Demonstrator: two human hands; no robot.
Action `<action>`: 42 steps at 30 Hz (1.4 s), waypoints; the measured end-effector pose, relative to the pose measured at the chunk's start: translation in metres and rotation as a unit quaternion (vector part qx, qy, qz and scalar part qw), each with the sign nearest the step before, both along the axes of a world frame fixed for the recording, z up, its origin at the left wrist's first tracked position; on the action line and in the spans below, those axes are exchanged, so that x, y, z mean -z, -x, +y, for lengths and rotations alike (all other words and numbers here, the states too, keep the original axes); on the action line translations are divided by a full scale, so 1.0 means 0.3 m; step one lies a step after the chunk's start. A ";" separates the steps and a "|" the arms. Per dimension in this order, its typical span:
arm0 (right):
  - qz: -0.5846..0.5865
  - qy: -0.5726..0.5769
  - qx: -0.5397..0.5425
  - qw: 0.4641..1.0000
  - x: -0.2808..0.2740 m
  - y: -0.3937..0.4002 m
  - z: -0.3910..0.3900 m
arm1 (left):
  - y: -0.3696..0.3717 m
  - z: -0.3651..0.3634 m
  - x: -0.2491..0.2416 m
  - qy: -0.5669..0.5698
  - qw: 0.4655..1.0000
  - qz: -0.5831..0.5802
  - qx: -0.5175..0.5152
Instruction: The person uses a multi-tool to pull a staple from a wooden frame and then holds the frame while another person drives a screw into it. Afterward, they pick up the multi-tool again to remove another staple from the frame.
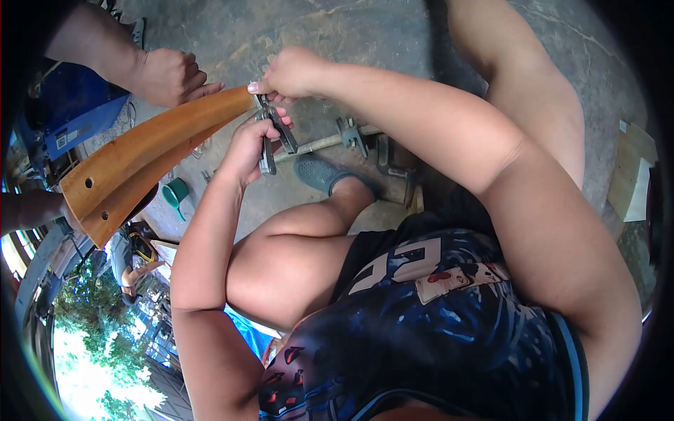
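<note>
My left hand (247,149) is closed around the dark metal handles of a pair of pliers (286,135). The jaws of the pliers are up against the narrow end of a long, curved orange-brown wooden piece (151,137). Right at that tip, my right hand (291,76) is closed in a pinch; what lies between its fingers is too small to tell. Two holes show in the wide end of the wooden piece. Another person's hand (172,77) is beside the wood near its narrow end, and another arm (28,210) reaches to its wide end.
Below on the concrete floor (210,28) are a metal clamp with a bar (351,137) and a green dipper (174,191). A blue box (84,105) stands at the left. My foot in a grey clog (316,172) is near the clamp. Another person (126,259) is farther off.
</note>
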State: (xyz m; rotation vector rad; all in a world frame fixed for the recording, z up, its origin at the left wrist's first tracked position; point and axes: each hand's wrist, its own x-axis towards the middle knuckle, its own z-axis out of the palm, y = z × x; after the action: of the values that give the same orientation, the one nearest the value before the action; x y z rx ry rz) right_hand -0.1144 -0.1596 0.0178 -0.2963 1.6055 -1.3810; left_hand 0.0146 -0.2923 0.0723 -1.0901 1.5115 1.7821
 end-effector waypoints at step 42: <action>0.025 -0.061 0.050 0.997 0.025 -0.078 -0.059 | -0.023 0.010 0.001 -0.004 1.000 0.029 -0.002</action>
State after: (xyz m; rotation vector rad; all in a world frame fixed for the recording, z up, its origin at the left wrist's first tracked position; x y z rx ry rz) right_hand -0.0910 -0.1775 0.0102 -0.1823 1.7590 -1.3538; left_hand 0.0216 -0.2894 0.0721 -1.0478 1.5359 1.8351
